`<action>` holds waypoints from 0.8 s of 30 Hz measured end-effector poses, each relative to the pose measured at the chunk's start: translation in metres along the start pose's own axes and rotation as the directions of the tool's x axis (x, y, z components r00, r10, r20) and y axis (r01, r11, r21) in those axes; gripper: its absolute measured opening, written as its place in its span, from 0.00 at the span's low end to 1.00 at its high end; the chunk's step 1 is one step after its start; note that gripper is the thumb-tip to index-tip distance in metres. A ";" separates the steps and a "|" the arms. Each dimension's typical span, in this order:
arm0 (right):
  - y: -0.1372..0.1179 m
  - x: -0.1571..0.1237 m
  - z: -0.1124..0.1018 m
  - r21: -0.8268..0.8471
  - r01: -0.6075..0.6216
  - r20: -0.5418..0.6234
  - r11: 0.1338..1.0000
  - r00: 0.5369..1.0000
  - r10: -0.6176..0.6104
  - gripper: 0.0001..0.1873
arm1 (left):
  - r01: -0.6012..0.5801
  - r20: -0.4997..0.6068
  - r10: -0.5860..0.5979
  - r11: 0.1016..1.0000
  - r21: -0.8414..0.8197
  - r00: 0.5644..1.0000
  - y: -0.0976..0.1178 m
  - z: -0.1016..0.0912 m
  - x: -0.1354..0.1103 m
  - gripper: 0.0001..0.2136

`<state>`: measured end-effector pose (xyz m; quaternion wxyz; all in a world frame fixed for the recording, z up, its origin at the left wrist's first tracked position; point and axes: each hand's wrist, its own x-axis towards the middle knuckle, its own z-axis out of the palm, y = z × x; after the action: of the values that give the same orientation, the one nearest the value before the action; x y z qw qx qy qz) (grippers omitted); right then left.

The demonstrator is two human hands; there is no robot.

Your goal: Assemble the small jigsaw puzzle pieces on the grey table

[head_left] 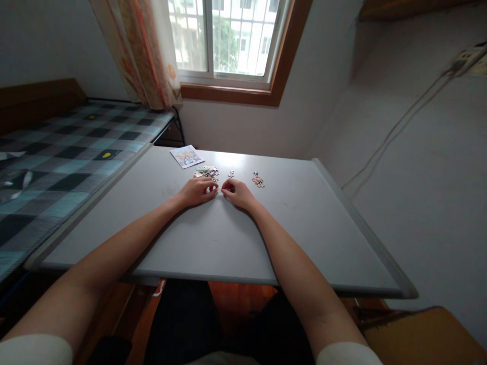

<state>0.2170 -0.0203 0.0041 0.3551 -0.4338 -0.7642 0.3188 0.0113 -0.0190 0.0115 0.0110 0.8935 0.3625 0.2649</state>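
Note:
My left hand (199, 191) and my right hand (236, 193) meet over the middle of the table, fingertips almost touching. Both are closed in a pinch on tiny jigsaw puzzle pieces (219, 189), mostly hidden by the fingers. Just beyond my left hand lies a loose pile of jigsaw pieces (206, 172). A few pieces (231, 173) sit behind my right hand, and a smaller colourful cluster (257, 180) lies to its right. Past the pile, a flat square card with a printed picture (187, 156) rests near the table's far left edge.
The grey-white table (228, 243) has raised rims on its left and right sides. On the left stands a bed with a checked cover (114, 132). A window (228, 40) and curtain (146, 56) are ahead, and a wooden seat (426, 337) is at lower right.

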 end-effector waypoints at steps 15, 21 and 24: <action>0.002 0.002 0.001 0.012 -0.005 0.007 1.000 1.000 0.005 0.03 | -0.007 0.000 0.007 1.000 0.013 1.000 -0.002 0.002 0.000 0.11; 0.001 0.001 0.001 0.008 -0.008 0.005 1.000 1.000 0.008 0.03 | -0.001 0.002 0.001 1.000 0.002 1.000 -0.001 0.001 0.000 0.11; 0.001 0.001 0.001 0.008 -0.005 -0.001 1.000 1.000 0.005 0.03 | 0.000 0.004 0.000 1.000 0.002 1.000 -0.001 0.001 0.000 0.11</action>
<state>0.2165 -0.0192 0.0029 0.3563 -0.4345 -0.7618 0.3224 0.0111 -0.0181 0.0109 0.0107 0.8939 0.3629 0.2628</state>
